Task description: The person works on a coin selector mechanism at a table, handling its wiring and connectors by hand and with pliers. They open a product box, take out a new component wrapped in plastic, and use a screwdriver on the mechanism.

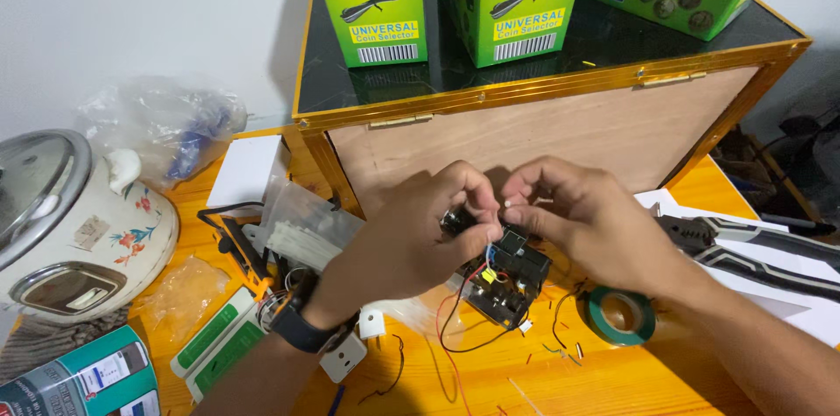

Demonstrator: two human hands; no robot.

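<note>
**Inspector A:** We record both hands raised just above the orange table, in front of a wooden cabinet. The left hand and the right hand meet fingertip to fingertip over a black electrical module.

**Inspector B:** Agreed. We note the grip: both hands have thumb and forefinger pressed together, pinching what appears to be a thin wire end between them; the view is too small to be sure of it. The module sits just under the fingers, partly held up by them, with red, blue and black wires trailing down onto the table.

**Inspector A:** We add the surroundings. A roll of green tape lies flat just right of the module. A white rice cooker stands well apart at the left edge. Three green boxes stand upright on the cabinet top.

**Inspector B:** A dark wristwatch sits on the left wrist.
</note>
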